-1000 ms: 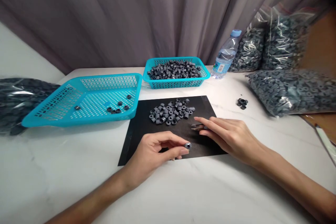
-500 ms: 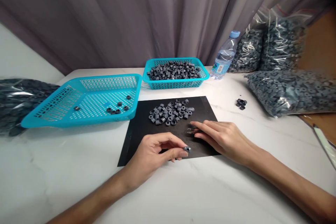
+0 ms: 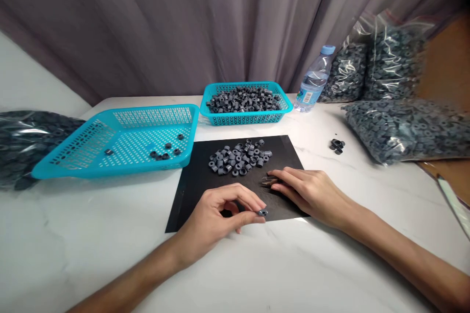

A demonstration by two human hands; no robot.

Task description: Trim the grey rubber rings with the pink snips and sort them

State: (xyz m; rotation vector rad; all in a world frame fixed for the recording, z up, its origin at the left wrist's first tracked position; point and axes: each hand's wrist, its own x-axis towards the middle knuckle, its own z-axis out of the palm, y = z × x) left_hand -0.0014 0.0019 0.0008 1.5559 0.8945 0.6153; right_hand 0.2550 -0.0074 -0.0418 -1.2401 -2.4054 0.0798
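Between thumb and fingertips, my left hand point(image 3: 216, 212) pinches a small grey plastic ring point(image 3: 262, 212) over the front edge of a black mat point(image 3: 205, 181). My right hand point(image 3: 304, 188) rests on the mat's right side, its fingers closed around metal tweezers point(image 3: 268, 181) whose tips point left. Most of the tweezers is hidden under the fingers. Just beyond both hands, a loose pile of grey plastic rings point(image 3: 238, 158) lies on the mat, some upright and some on their sides.
A blue basket point(image 3: 117, 172) at left holds several rings; another blue basket point(image 3: 242, 120) behind the mat is heaped with them. A water bottle point(image 3: 314, 80) stands at back right. Bags of grey parts point(image 3: 407, 129) lie right, another bag point(image 3: 33, 142) far left. Several dark pieces point(image 3: 337, 145) sit right.
My left hand has turned the ring slightly and its fingers have extended a little over it. My right hand stays nearly still with the tweezers.
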